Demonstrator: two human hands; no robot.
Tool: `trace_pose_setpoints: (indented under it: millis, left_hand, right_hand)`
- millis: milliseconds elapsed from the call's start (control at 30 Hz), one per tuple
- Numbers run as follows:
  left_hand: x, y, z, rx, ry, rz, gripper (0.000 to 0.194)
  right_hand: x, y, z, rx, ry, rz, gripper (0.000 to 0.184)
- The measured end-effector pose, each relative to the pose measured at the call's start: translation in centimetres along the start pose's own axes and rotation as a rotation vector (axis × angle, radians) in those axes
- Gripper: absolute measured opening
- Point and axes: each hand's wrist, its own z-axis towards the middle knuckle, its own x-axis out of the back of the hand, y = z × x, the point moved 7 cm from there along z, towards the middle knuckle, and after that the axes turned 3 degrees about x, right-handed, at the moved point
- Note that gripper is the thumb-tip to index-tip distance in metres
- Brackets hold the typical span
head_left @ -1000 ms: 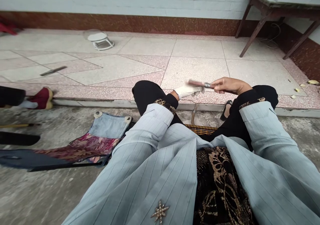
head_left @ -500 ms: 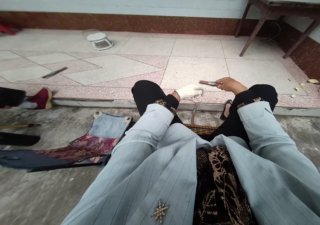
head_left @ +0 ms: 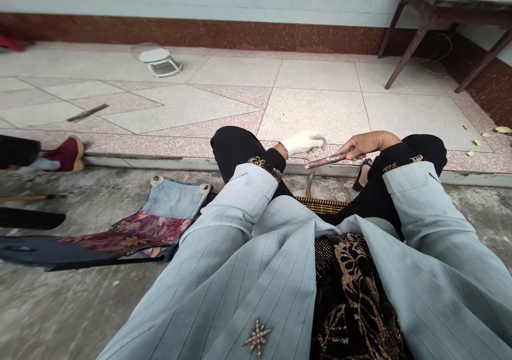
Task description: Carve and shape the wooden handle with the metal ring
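Observation:
My right hand (head_left: 366, 144), bare, grips a brown stick-like handle (head_left: 323, 162) with a silvery wire-like band around it. Its pale tip points left and slightly down, below my left hand (head_left: 306, 142). A white knitted glove covers that left hand, whose fingers curl over; anything inside them is hidden. Under the glove runs a thin dark strand (head_left: 299, 158). Between my knees a curved brown piece (head_left: 310, 183) stands up beside the yellow-and-black woven edge (head_left: 322, 205) of something mostly hidden by my clothes.
A tiled step (head_left: 316, 109) lies in front of me, with a small white stool (head_left: 158, 61) and a dark flat strip (head_left: 88, 112) on it. At left are a patterned cloth item (head_left: 160, 226) and another person's red shoe (head_left: 70, 154). A wooden table (head_left: 428, 13) stands at back right.
My right hand has moved slightly down and left and swung the handle, so its tip now sits lower and points downward. My left hand has hardly moved.

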Motion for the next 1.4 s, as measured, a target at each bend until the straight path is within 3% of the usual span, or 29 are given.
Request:
trace_pose_setpoints:
  millis: [133, 267, 333, 400, 500, 600, 800, 933, 1033, 1133, 1233, 1400]
  left_hand:
    - [0.0, 0.4, 0.3, -0.087, -0.024, -0.144, 0.012]
    - [-0.2, 1.0, -0.2, -0.111, -0.049, -0.183, 0.015]
    - [-0.6, 1.2, -0.4, -0.093, -0.093, -0.15, 0.019]
    - [-0.9, 1.2, -0.6, -0.072, -0.122, -0.115, 0.02]
    - [-0.9, 0.9, -0.8, -0.043, -0.132, -0.091, 0.014]
    - [-0.9, 0.4, -0.9, -0.012, -0.114, -0.094, 0.014]
    - [-1.4, -1.0, -0.7, 0.07, -0.103, -0.105, 0.017]
    - [-2.0, -1.1, -0.6, 0.101, -0.153, -0.127, 0.02]
    - [-2.4, -0.2, -0.6, 0.073, -0.227, -0.24, 0.026]
    - [-2.0, 1.4, -0.4, -0.054, -0.219, -0.545, 0.029]
    - [-0.5, 2.2, 0.2, -0.161, -0.07, -0.807, 0.028]
    - [3.0, 1.7, 1.1, -0.234, 0.344, -0.884, 0.033]
  right_hand:
    - [1.0, -2.1, -1.4, 0.155, 0.138, 0.087, 0.052]
    - [3.4, -2.8, -2.5, 0.243, 0.564, 0.255, 0.049]
    - [4.4, -1.8, -2.6, 0.143, 0.766, 0.25, 0.049]
    - [4.8, -0.5, -2.1, -0.052, 0.858, 0.14, 0.048]
    - [5.0, 0.3, -1.2, -0.255, 0.818, -0.146, 0.045]
    - [4.5, 0.5, -0.7, -0.303, 0.679, -0.333, 0.044]
    - [1.0, 1.6, -0.3, -0.252, 0.147, -0.225, 0.051]
    - [-0.2, 0.4, -0.8, -0.078, -0.037, -0.071, 0.06]
    - [0.1, -1.8, -1.5, 0.097, 0.01, 0.043, 0.058]
    - [1.2, -3.6, -2.1, 0.237, 0.222, 0.239, 0.05]
    - [1.8, -4.2, -2.1, 0.309, 0.397, 0.411, 0.043]
    - [1.7, -4.3, -1.3, 0.354, 0.394, 0.511, 0.04]
